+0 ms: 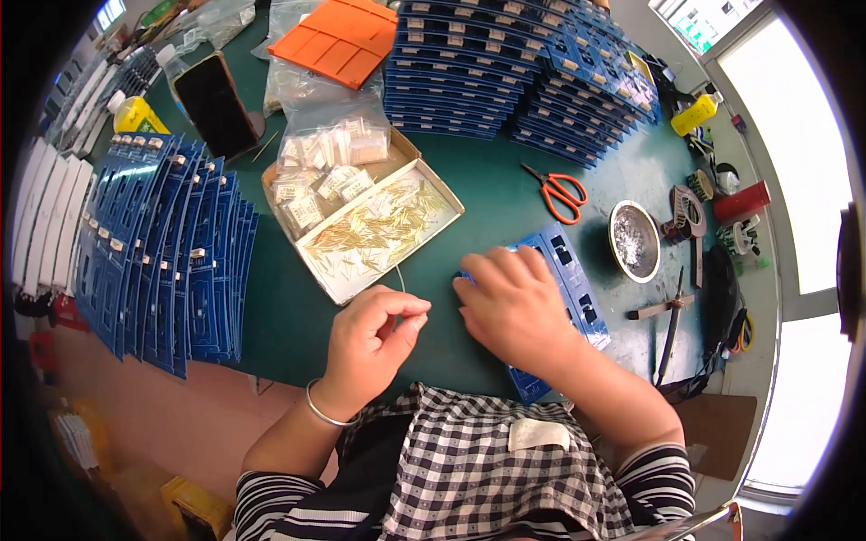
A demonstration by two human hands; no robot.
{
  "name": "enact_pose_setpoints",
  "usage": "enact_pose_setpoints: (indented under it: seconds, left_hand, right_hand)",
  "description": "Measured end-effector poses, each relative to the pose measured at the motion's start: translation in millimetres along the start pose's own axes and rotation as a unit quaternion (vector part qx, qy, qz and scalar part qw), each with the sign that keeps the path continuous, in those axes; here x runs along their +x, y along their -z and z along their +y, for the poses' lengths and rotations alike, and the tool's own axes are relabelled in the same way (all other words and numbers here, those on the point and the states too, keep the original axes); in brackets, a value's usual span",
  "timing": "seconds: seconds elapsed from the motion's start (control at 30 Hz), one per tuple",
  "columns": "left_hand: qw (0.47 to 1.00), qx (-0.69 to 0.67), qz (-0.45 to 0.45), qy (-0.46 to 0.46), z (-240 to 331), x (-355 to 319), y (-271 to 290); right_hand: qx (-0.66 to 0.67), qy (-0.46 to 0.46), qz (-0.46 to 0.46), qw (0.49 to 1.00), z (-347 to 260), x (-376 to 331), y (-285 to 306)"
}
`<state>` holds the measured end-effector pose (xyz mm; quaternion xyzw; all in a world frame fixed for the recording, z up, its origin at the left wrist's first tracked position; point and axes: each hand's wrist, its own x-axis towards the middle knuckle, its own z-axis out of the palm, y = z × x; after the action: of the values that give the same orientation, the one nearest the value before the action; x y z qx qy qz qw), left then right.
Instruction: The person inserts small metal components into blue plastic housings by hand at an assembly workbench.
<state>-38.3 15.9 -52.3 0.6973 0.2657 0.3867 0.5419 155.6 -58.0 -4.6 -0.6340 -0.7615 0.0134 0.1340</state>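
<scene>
My left hand (372,335) is pinched shut on a thin metal pin (400,279) that sticks up from my thumb and forefinger, just in front of a shallow cardboard box (337,284) full of gold pins (374,230) and small clear bags. My right hand (514,302) lies palm-down on a blue circuit board panel (577,279) on the green table (298,307), fingers pressing its left end. The two hands are a few centimetres apart.
Fanned stacks of blue panels lie at the left (162,243) and at the back (514,63). Orange-handled scissors (561,194), a round metal dish (634,240), a dark phone (215,104), an orange tray (347,38), yellow bottles and hand tools sit around.
</scene>
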Motion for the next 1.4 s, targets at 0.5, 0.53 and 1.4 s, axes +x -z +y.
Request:
enact_pose_setpoints:
  seconds: [0.5,0.53,1.4]
  left_hand:
    - [1.0,0.012,0.004,-0.002,1.5,-2.4,1.4]
    - [1.0,0.009,0.016,0.001,1.7,-2.3,-0.2]
    - [0.99,0.018,0.143,-0.007,-23.1,13.4,33.2]
  right_hand:
    - [-0.255,0.128,-0.169,0.943,2.1,30.6,-29.1]
    - [-0.191,0.112,-0.111,0.969,7.6,30.1,-29.3]
    - [-0.006,0.133,-0.015,0.991,26.1,42.8,-24.8]
